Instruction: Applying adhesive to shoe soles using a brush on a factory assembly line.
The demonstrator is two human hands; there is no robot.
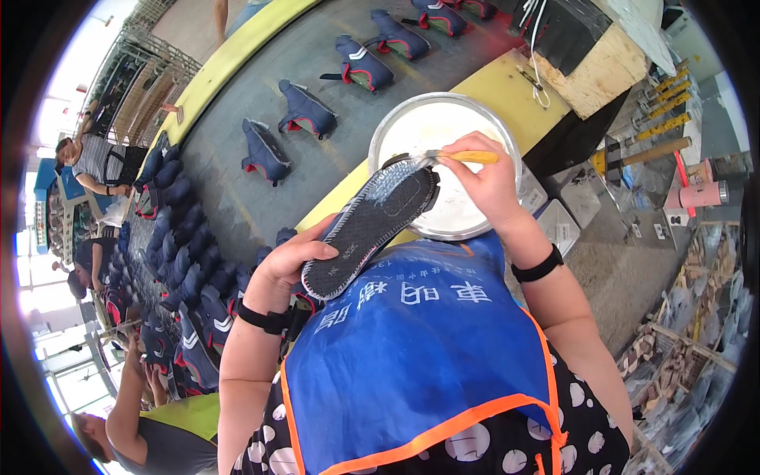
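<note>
My left hand (291, 260) grips the heel end of a dark shoe upper (372, 218), turned with its black, white-stitched underside up. A wet whitish smear lies on the underside toward the far end. In my right hand (489, 182) is a brush (473, 157) with a yellow handle, pinched between thumb and fingers. Its bristles touch the far end of the underside. Below and behind the brush stands a round metal basin (513, 146) with white liquid (412, 127) in it. The far tip of the upper overlaps the basin.
A dark conveyor belt (229, 150) with yellow edges carries several navy and red shoe uppers (305, 111) in a row. More uppers (186, 253) are heaped at the left, near other people (103, 162). A worn board (598, 67) and hanging cables (538, 79) lie beyond the basin.
</note>
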